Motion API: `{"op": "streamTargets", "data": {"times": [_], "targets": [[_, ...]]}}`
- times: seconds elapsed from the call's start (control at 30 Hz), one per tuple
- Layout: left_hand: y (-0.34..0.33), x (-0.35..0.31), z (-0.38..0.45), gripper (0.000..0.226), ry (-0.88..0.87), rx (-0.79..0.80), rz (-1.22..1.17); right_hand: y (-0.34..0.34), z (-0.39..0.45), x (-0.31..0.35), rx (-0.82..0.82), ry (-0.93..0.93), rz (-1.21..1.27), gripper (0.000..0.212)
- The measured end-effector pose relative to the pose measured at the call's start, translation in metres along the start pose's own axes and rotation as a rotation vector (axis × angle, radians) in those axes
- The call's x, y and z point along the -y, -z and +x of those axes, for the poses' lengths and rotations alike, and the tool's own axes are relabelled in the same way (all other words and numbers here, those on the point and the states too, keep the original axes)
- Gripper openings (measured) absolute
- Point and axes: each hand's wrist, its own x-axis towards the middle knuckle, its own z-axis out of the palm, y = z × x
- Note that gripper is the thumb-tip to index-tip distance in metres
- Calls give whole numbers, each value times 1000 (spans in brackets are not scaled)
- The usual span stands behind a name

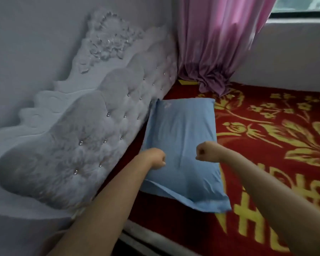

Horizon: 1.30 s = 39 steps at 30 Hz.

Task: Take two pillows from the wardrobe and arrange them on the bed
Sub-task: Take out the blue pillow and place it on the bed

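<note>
- One soft rectangular light-blue fabric pillow (pixel 181 145) lies flat on the bed (pixel 277 163), at the head end, its long left side just beside the pale tufted button-studded headboard (pixel 92 137).
- Bed covering: a red blanket with a large yellow floral pattern. The pillow's far end points toward the corner of the bed under the gathered pink curtain (pixel 216 45); its near end lies close to the near edge of the bed.
- Left hand (pixel 156 158): closed into a fist, positioned at the pillow's left side near the headboard. Whether it presses on the fabric or only hovers over it cannot be told.
- Right hand (pixel 205 150): closed into a fist, knuckles turned inward, positioned at the pillow's right side. Contact with the pillow cannot be confirmed. Neither fist is seen to pinch or hold any fabric.
- Task status, judged from the present layout: the first pillow is delivered and appears to be in its final position along the headboard. The fisted posture suggests plumping or settling, but this is a judgement only.
- Second pillow: not in view. The wardrobe is also out of view.
- Remaining work, as far as can be judged: fetch the second pillow from the wardrobe and set it at the head end of the bed, in line with the first. The task stands at roughly the halfway mark.
</note>
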Motion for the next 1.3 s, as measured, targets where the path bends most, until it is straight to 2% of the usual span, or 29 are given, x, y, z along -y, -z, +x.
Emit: {"op": "streamTargets", "data": {"times": [0.1, 0.2, 0.33, 0.47, 0.6, 0.67, 0.8, 0.93, 1.0, 1.07, 1.23, 1.3], "targets": [[-24, 15, 38, 37, 35, 91, 1, -38, 29, -18, 67, -100, -47, 20], [-41, 36, 77, 38, 70, 85, -18, -72, 65, -25, 115, -196, -96, 28], [-69, 69, 129, 39, 51, 64, -116, -122, 118, -34, 154, -397, 14, 38], [-109, 107, 186, 52, 163, 113, -356, -169, 160, -51, -31, -683, 261, 57], [-149, 115, 239, 74, 230, 142, -602, -208, 186, -71, -174, -884, 381, 71], [-164, 110, 268, 93, 282, 110, -698, -224, 196, -87, -241, -916, 385, 80], [-180, 99, 322, 128, 560, 45, -900, -229, 218, -131, -462, -901, 454, 88], [-200, 95, 350, 139, 686, 20, -907, -220, 242, -176, -403, -950, 669, 107], [-202, 94, 354, 137, 708, -48, -892, -218, 247, -184, -337, -999, 690, 109], [-202, 96, 356, 128, 721, -145, -904, -218, 251, -184, -327, -1007, 642, 102], [-190, 102, 355, 68, 657, -332, -1026, -207, 254, -173, -429, -923, 557, 63], [-178, 106, 348, 48, 641, -376, -1028, -199, 247, -167, -511, -909, 609, 47]]}}
